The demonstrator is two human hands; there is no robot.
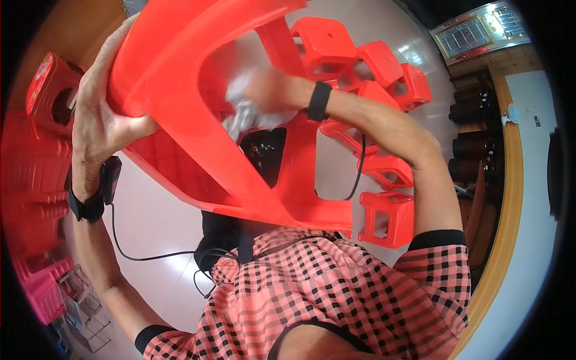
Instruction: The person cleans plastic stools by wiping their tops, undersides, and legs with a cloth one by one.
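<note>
Stacked red stools, nine o'clock: apparently nested to save space. Left hand, ten o'clock: gripping the rim of the large red stool, centre to eleven, seemingly to steady it tilted. Right hand, twelve o'clock: blurred, bunching pale cloth at the stool's opening. Smaller red stools, one to four o'clock.

The red plastic stool, smooth and glossy with large rounded openings between its broad legs, is held up at a tilt; the pale grey-white cloth, crumpled into loose folds and partly blurred, shows within one of these openings
</note>
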